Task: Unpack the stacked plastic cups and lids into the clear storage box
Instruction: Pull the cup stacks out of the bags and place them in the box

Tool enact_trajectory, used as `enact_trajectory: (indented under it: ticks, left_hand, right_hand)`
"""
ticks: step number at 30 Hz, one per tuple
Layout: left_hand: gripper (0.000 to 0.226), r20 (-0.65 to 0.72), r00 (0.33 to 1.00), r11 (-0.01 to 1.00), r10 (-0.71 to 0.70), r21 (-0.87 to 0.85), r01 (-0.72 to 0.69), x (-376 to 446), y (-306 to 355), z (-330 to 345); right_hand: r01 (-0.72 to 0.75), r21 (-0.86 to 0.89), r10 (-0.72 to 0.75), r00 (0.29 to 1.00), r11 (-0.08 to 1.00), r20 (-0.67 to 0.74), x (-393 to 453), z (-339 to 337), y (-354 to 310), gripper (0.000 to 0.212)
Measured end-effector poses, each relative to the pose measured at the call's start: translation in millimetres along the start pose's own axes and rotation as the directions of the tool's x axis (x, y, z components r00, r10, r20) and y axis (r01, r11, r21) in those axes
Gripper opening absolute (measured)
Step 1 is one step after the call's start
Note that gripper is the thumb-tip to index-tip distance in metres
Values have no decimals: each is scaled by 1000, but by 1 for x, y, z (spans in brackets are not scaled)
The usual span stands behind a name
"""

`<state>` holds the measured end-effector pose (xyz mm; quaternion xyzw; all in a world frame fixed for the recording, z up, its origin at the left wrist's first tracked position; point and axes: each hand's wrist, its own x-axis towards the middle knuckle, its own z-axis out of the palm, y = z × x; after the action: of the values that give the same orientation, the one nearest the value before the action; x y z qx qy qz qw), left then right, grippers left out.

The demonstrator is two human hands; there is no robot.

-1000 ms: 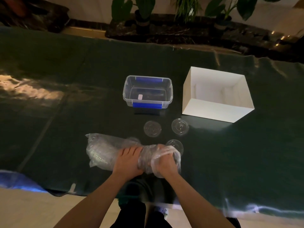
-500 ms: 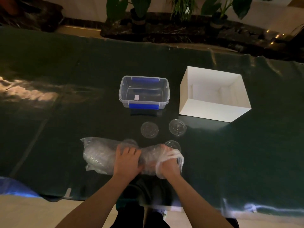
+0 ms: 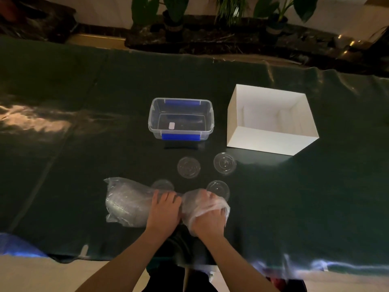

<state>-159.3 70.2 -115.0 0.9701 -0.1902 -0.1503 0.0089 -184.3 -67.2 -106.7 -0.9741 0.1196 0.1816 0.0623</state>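
A dark green cloth (image 3: 84,102) covers the whole table, wrinkled and glossy under warm light. Beyond its far edge stands a row of potted plants (image 3: 174,15) on a dark ledge.

On the right side of the cloth sits an open white cardboard box (image 3: 271,142), its interior bare. Just left of it, apart from it, is the clear storage box (image 3: 181,120) with blue latches at its near and far ends — inside only a small white label shows on the bottom.

Near the table's front edge lies the plastic bag of stacked cups (image 3: 128,203), on its side, running left to right. The left hand (image 3: 164,211) rests on top of the bag near its middle, fingers curled down over the plastic and holding it against the table. The right hand (image 3: 208,218) grips the bag's right end, the loose film bunched over the knuckles and fingers — whether the fingers reach inside the opening cannot be told.

Four clear round lids lie flat on the cloth between the bag and the storage box: one (image 3: 188,167) in front of the box, one (image 3: 224,163) to its right, one (image 3: 217,189) just beyond the right hand, and one (image 3: 162,185) partly hidden behind the bag, just beyond the left hand.
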Motion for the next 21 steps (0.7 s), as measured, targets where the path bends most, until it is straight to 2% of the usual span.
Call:
enact_trajectory:
  ticks: [2, 6, 9, 12, 14, 15, 17, 19, 21]
  left_hand:
    - [40, 17, 1000, 1000, 20, 2, -20, 1, -2, 1]
    - [46, -21, 1000, 1000, 21, -10, -21, -3, -3, 5]
    - [45, -30, 1000, 1000, 8, 5, -8, -6, -2, 6]
    - [38, -36, 999, 1000, -13, 28, 14, -5, 0, 4]
    - [36, -40, 999, 999, -31, 35, 32, -3, 1, 2]
    - [36, -36, 999, 998, -37, 43, 38, -2, 1, 2]
    - [35, -34, 999, 998, -38, 57, 40, -1, 1, 3]
    - [35, -33, 999, 997, -42, 64, 44, 0, 1, 3]
    - [36, -35, 998, 996, -54, 62, 56, -1, 2, 2]
  right_hand:
    - [-9, -39, 8, 1000, 999, -6, 5, 0, -3, 20]
    - [75, -161, -73, 997, 984, 17, 12, -5, -4, 4]
    - [144, -161, -148, 989, 976, -11, 10, -9, 2, 8]
    - [182, -284, -140, 977, 942, 162, 11, -21, 4, 8]
    - [176, -312, -115, 972, 933, 206, 8, -25, 12, 26]
    - [164, -308, -114, 978, 937, 176, 6, -23, 20, 36]
    - [157, -195, -123, 977, 968, 177, -1, -16, 40, 44]
    - [19, 92, -42, 966, 996, 255, -9, -13, 59, 44]
    - [-69, 254, 9, 973, 965, 231, -17, -21, 76, 61]
